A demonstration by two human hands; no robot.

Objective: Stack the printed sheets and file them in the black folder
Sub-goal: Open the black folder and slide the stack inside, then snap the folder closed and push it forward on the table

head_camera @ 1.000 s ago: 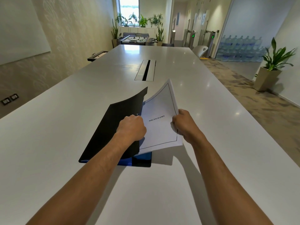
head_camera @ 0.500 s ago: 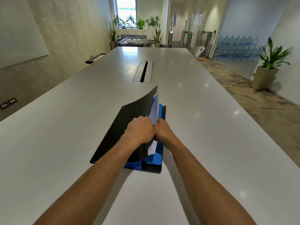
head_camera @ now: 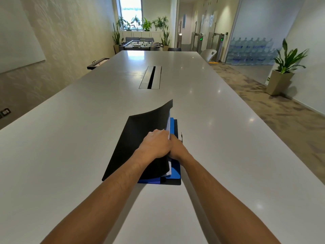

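Observation:
A black folder (head_camera: 139, 136) lies on the white table (head_camera: 70, 138), its front cover curled up and leaning to the right. My left hand (head_camera: 155, 146) grips that cover near its free edge. The printed sheets (head_camera: 168, 127) sit inside the folder, only a thin white edge showing under the cover. A blue inner flap (head_camera: 175, 171) of the folder shows along the right side. My right hand (head_camera: 176, 148) is pressed against the sheets' edge, partly hidden behind my left hand, and I cannot see its fingers.
A metal cable hatch (head_camera: 151, 77) is set in the table's middle, beyond the folder. Off the table's right edge are carpet, a potted plant (head_camera: 283, 67) and stacked water bottles (head_camera: 251, 51). A white chair (head_camera: 209, 54) stands at the far right corner.
The sheets, held out to the right a second ago, have gone into the folder. My right hand moved left against them, and the cover has come down further over them.

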